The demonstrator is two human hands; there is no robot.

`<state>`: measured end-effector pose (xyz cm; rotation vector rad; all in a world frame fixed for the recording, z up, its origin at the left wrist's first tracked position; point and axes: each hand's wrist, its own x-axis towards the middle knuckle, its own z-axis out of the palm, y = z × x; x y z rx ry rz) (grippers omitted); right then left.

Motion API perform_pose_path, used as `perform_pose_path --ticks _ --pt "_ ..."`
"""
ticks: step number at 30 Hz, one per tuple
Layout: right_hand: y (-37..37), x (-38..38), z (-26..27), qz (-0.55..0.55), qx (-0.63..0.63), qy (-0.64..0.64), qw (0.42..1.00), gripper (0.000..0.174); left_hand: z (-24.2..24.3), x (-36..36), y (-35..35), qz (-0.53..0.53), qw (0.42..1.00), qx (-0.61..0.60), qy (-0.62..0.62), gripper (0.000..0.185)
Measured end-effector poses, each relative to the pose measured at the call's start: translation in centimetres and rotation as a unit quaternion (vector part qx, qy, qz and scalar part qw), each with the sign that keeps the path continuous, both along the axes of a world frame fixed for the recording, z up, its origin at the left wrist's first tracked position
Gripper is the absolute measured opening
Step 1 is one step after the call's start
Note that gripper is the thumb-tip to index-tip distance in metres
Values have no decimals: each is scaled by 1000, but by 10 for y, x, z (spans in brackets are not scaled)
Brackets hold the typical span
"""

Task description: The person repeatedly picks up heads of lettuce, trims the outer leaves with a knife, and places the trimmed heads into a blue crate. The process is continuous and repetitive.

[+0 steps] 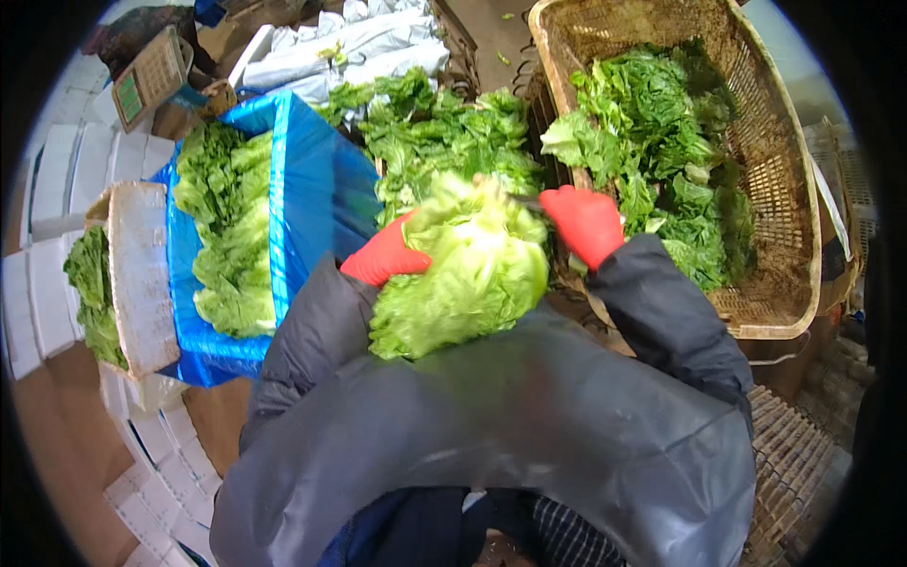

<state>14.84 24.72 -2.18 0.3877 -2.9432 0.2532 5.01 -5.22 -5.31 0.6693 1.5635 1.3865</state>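
A head of leafy lettuce (471, 273) lies against my dark apron, its leaves toward me and its stem end pointing away. In its red glove, my left hand (388, 254) grips the left side of the head. My right hand (584, 223), also red-gloved, is closed on a knife (526, 201). Only a short dark piece of the knife shows between the fist and the lettuce's stem end; whether it touches the stem is too blurred to tell. Beyond both hands spreads a heap of green lettuce (453, 135).
On the right stands a dirty plastic crate (776, 212) with loose leaves (659, 127). To the left, a box lined with blue plastic (319, 163) holds rows of lettuce (237, 234). A foam box (145, 276), a scale (149, 78) and white stacked boxes (57, 184) stand farther left.
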Motion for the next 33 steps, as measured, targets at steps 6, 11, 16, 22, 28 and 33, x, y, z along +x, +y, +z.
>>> perform_pose_path --ticks 6,11,16,22,28,33 --pt "26 4 -42 -168 -334 -99 922 30 21 -4 -3 261 789 172 -529 53" --pt "-15 -54 -42 15 -714 -229 661 60 46 -29 14 304 910 228 -167 53" --pt "-27 -57 -68 47 -907 -294 298 58 67 -74 -10 252 960 3 123 77" --pt "-30 -43 -77 51 -917 -298 262 55 53 -61 19 168 957 128 198 77" --pt "-20 -8 -74 -184 -882 -239 362 45 97 -43 44 84 954 -109 266 44" --pt "-19 18 -77 -68 -860 -260 435 53 171 -99 21 10 937 -196 289 28"
